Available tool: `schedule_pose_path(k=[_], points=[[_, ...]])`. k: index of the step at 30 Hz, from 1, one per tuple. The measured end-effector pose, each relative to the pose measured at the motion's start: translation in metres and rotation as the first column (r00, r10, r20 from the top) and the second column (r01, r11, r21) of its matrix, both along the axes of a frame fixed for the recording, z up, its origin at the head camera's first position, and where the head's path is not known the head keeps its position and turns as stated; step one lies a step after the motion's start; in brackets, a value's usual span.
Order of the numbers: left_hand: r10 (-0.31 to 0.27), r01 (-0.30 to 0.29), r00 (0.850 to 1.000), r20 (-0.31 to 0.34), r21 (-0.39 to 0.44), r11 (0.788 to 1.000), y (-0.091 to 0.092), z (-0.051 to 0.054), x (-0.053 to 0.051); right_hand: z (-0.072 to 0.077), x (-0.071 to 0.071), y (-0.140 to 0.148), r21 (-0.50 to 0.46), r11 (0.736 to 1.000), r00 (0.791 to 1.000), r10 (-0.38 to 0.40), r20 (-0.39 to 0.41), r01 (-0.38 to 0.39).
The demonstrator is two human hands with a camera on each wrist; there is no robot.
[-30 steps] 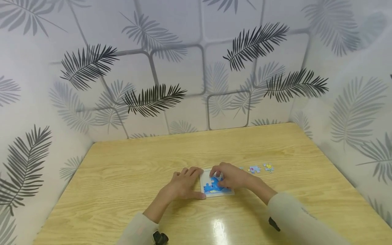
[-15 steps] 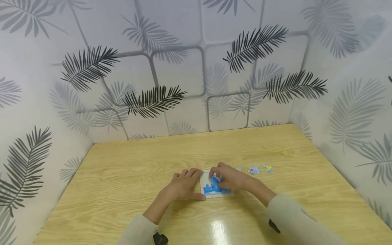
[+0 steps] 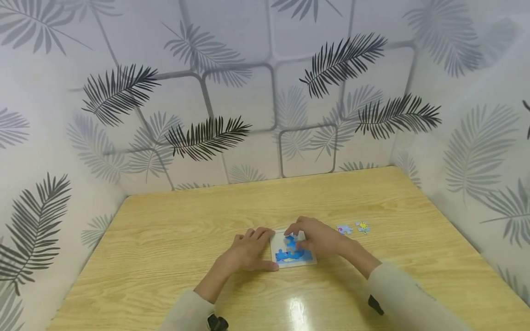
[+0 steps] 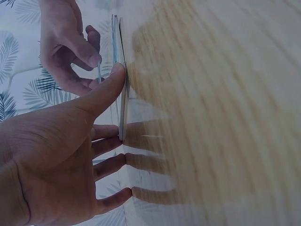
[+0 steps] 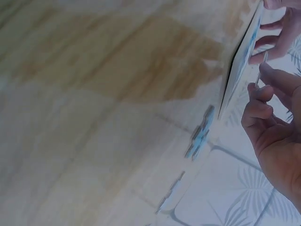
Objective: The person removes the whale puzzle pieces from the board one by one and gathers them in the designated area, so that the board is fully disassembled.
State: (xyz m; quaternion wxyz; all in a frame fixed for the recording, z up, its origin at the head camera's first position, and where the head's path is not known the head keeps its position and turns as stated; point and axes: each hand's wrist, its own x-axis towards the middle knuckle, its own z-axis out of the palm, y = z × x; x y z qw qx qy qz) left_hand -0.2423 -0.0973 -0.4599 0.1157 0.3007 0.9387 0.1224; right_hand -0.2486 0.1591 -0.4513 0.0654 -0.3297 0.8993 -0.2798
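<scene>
In the head view a small white puzzle tray (image 3: 273,252) lies on the table, with blue pieces (image 3: 285,256) along its near part. My left hand (image 3: 248,252) spans the tray's left side, fingers spread, with the thumb (image 4: 117,77) at its near edge and fingertips touching the table. Over the tray is my right hand (image 3: 320,236), which pinches a blue puzzle piece (image 3: 291,242) between thumb and finger. Both wrist views show this thin piece (image 5: 258,77) edge-on, held above the tray (image 5: 241,63).
Right of the tray lie a light-blue piece with a pink swirl (image 3: 343,229) and a piece with a yellow flower (image 3: 362,226). Patterned walls meet the wooden table (image 3: 186,211) at the back and both sides.
My right hand has shifted slightly right and away from the tray's near edge, with the pinched piece showing more plainly. It covers a loose piece seen before. My left hand has stayed in place.
</scene>
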Motion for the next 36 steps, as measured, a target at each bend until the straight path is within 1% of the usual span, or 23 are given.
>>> schedule_pose_path(k=[1, 4, 8, 11, 14, 19, 22, 24, 27, 31, 34, 36], points=[[0.002, -0.002, 1.0, 0.007, 0.0, 1.0, 0.0, 0.001, 0.0, 0.001, 0.0, 0.003, -0.026, 1.0, 1.0, -0.003, 0.004, 0.003], [0.011, -0.011, 1.0, 0.013, -0.003, 1.0, 0.001, -0.002, -0.002, 0.003, -0.001, 0.011, -0.109, 0.994, 1.0, -0.012, 0.024, 0.015], [0.02, -0.02, 1.0, 0.014, -0.004, 1.0, 0.001, -0.01, -0.006, 0.001, -0.002, 0.023, -0.177, 0.983, 0.998, -0.04, 0.052, 0.049], [0.022, -0.022, 1.0, 0.017, 0.003, 1.0, 0.0, -0.013, -0.008, -0.002, -0.004, 0.032, -0.187, 0.98, 0.997, -0.055, 0.054, 0.064], [0.021, -0.021, 1.0, 0.012, 0.003, 1.0, 0.0, -0.013, -0.007, -0.004, -0.005, 0.039, -0.193, 0.979, 0.997, -0.053, 0.059, 0.063], [0.011, -0.011, 1.0, 0.006, -0.008, 1.0, 0.001, -0.004, -0.002, -0.004, -0.004, 0.05, -0.214, 0.974, 0.996, -0.052, 0.078, 0.068], [0.001, -0.001, 1.0, 0.011, 0.002, 1.0, 0.001, 0.002, 0.002, -0.002, -0.002, 0.055, -0.219, 0.972, 0.993, -0.068, 0.1, 0.089], [-0.003, 0.003, 1.0, 0.012, 0.011, 1.0, 0.0, 0.004, 0.003, -0.002, -0.002, 0.059, -0.209, 0.972, 0.991, -0.082, 0.105, 0.103], [-0.004, 0.004, 1.0, 0.008, 0.007, 1.0, 0.0, 0.001, 0.002, -0.002, -0.002, 0.065, -0.194, 0.973, 0.99, -0.105, 0.099, 0.122], [-0.001, 0.001, 1.0, -0.005, 0.006, 1.0, -0.001, -0.007, -0.002, -0.003, -0.001, 0.073, -0.192, 0.974, 0.99, -0.111, 0.082, 0.125], [0.001, -0.001, 1.0, -0.005, 0.01, 1.0, -0.001, -0.008, -0.003, -0.003, 0.0, 0.079, -0.19, 0.973, 0.99, -0.113, 0.082, 0.127], [-0.001, 0.001, 1.0, -0.007, 0.011, 1.0, -0.001, -0.006, -0.002, -0.003, 0.001, 0.083, -0.191, 0.972, 0.989, -0.121, 0.087, 0.135]])
